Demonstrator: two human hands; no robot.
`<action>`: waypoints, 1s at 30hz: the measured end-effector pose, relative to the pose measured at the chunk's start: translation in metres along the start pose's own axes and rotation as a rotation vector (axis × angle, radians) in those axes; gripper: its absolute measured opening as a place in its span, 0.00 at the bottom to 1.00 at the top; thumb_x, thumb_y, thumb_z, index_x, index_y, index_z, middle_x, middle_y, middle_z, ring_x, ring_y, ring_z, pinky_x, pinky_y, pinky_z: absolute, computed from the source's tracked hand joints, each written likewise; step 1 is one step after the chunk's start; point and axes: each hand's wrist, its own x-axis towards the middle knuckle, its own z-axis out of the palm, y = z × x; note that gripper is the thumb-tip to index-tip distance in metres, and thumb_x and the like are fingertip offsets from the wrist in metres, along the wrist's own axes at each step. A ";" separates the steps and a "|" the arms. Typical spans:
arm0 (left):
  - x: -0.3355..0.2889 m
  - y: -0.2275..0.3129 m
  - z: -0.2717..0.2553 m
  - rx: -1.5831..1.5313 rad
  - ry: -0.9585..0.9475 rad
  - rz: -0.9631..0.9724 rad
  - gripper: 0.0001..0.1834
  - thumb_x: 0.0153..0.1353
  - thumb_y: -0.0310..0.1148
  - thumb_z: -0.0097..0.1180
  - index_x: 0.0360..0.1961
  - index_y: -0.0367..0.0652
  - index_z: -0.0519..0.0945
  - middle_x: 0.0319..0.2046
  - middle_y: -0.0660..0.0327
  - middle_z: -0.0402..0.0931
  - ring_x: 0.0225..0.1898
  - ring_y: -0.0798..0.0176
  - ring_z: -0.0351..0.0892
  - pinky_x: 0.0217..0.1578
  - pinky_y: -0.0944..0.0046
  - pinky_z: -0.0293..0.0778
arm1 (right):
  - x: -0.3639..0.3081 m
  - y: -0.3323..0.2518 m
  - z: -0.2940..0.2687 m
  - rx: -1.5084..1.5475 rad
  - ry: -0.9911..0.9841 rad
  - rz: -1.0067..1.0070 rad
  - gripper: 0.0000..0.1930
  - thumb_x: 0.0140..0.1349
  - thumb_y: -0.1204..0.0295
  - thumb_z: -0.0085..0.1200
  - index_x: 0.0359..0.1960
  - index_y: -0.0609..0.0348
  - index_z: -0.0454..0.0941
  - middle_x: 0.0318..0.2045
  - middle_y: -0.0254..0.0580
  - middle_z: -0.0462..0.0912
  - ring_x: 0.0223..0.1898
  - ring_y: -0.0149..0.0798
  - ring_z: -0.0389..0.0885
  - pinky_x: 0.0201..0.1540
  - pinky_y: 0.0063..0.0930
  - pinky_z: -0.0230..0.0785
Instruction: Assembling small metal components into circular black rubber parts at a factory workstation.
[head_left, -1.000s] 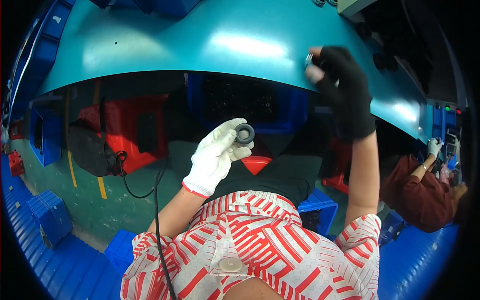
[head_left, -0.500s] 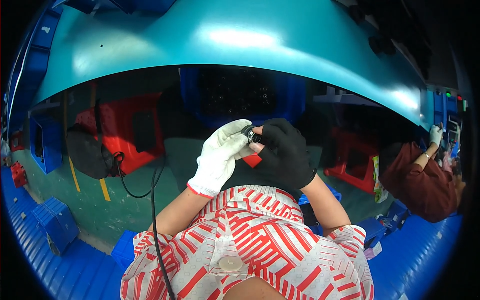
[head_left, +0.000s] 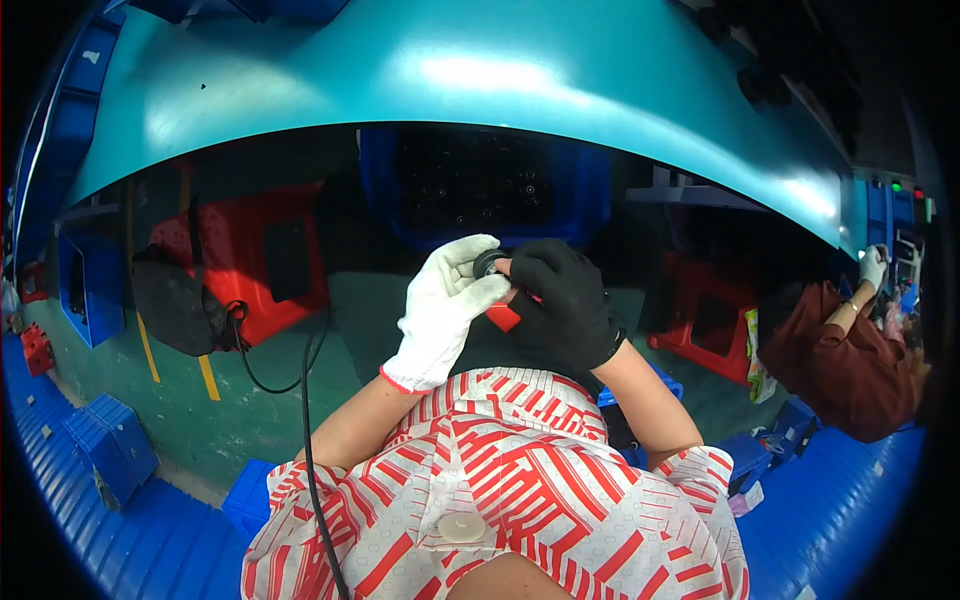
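Black ring [head_left: 484, 262], in left hand [head_left: 436, 312]

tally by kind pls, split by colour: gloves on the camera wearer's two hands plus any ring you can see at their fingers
White glove, on the left hand: 1
Black glove, on the right hand: 1
Black ring, at the fingertips: 1
Total: 3
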 end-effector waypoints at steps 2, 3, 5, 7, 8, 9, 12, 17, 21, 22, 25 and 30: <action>0.002 0.001 -0.001 -0.009 -0.013 0.021 0.22 0.55 0.17 0.58 0.52 0.33 0.70 0.41 0.56 0.76 0.41 0.65 0.79 0.47 0.68 0.77 | 0.000 -0.001 0.003 0.119 0.007 0.043 0.18 0.47 0.74 0.64 0.43 0.57 0.77 0.36 0.44 0.78 0.34 0.44 0.78 0.33 0.32 0.70; 0.002 0.001 -0.001 -0.018 -0.026 0.041 0.22 0.54 0.16 0.58 0.51 0.33 0.70 0.41 0.55 0.75 0.41 0.65 0.79 0.47 0.68 0.77 | 0.001 -0.003 0.004 0.120 0.006 0.043 0.18 0.47 0.74 0.64 0.43 0.57 0.77 0.36 0.44 0.78 0.34 0.44 0.78 0.33 0.32 0.70; 0.002 0.001 0.002 0.022 -0.030 0.092 0.23 0.54 0.15 0.58 0.52 0.33 0.69 0.43 0.55 0.74 0.42 0.64 0.79 0.47 0.68 0.77 | 0.001 -0.007 0.006 0.348 0.079 0.287 0.23 0.47 0.74 0.64 0.47 0.58 0.74 0.38 0.46 0.77 0.35 0.46 0.78 0.34 0.33 0.71; 0.000 0.001 0.004 0.063 -0.037 0.142 0.23 0.54 0.15 0.58 0.52 0.33 0.69 0.44 0.54 0.74 0.43 0.64 0.79 0.48 0.68 0.77 | -0.004 0.002 0.008 0.377 0.019 0.262 0.23 0.47 0.74 0.64 0.48 0.58 0.73 0.38 0.47 0.77 0.35 0.47 0.78 0.35 0.33 0.71; -0.001 0.000 0.004 0.123 -0.034 0.153 0.24 0.53 0.15 0.59 0.52 0.33 0.68 0.45 0.53 0.73 0.44 0.63 0.78 0.48 0.67 0.77 | -0.005 0.005 0.008 0.408 -0.041 0.237 0.24 0.47 0.75 0.63 0.49 0.59 0.72 0.38 0.48 0.76 0.35 0.47 0.79 0.35 0.34 0.71; -0.001 0.000 0.003 0.182 -0.031 0.164 0.24 0.53 0.15 0.59 0.52 0.33 0.68 0.46 0.52 0.73 0.45 0.62 0.78 0.49 0.67 0.76 | -0.004 0.005 0.006 0.405 -0.039 0.239 0.24 0.47 0.75 0.63 0.49 0.59 0.72 0.38 0.48 0.76 0.35 0.47 0.79 0.35 0.34 0.71; -0.002 0.000 -0.001 0.382 -0.043 0.122 0.27 0.53 0.16 0.59 0.55 0.33 0.66 0.46 0.50 0.73 0.47 0.60 0.78 0.49 0.66 0.76 | -0.004 0.003 0.002 0.242 -0.125 0.253 0.22 0.48 0.81 0.58 0.49 0.59 0.72 0.39 0.47 0.77 0.37 0.44 0.79 0.37 0.31 0.72; 0.001 0.012 0.001 0.700 -0.052 0.093 0.26 0.52 0.21 0.62 0.54 0.34 0.70 0.45 0.51 0.76 0.43 0.62 0.81 0.45 0.67 0.76 | -0.003 -0.001 0.001 0.080 -0.225 0.231 0.20 0.49 0.79 0.59 0.46 0.60 0.73 0.37 0.46 0.78 0.33 0.44 0.80 0.36 0.32 0.72; 0.001 0.004 -0.007 0.917 -0.073 0.339 0.20 0.53 0.22 0.62 0.49 0.34 0.75 0.41 0.53 0.79 0.38 0.64 0.82 0.40 0.70 0.77 | -0.002 0.001 0.009 0.091 -0.135 0.181 0.18 0.48 0.75 0.62 0.42 0.56 0.74 0.33 0.45 0.79 0.31 0.46 0.80 0.30 0.36 0.71; 0.002 0.002 -0.008 0.904 -0.053 0.407 0.19 0.53 0.22 0.61 0.48 0.34 0.76 0.39 0.53 0.79 0.37 0.64 0.82 0.38 0.70 0.77 | -0.003 0.003 0.012 0.104 -0.115 0.181 0.17 0.49 0.74 0.62 0.42 0.56 0.74 0.33 0.45 0.79 0.31 0.46 0.80 0.31 0.36 0.71; 0.004 0.000 -0.006 0.734 -0.008 0.253 0.17 0.54 0.23 0.61 0.46 0.33 0.76 0.39 0.52 0.79 0.36 0.63 0.83 0.38 0.70 0.77 | -0.002 0.004 0.013 0.170 -0.072 0.198 0.15 0.51 0.72 0.62 0.41 0.57 0.75 0.33 0.46 0.79 0.31 0.47 0.80 0.31 0.36 0.71; 0.007 0.008 -0.003 0.625 -0.010 0.116 0.16 0.54 0.24 0.61 0.44 0.32 0.75 0.35 0.53 0.81 0.33 0.62 0.83 0.37 0.69 0.78 | -0.005 0.008 0.013 0.287 -0.044 0.260 0.14 0.51 0.71 0.62 0.40 0.57 0.75 0.32 0.46 0.80 0.31 0.49 0.80 0.32 0.35 0.71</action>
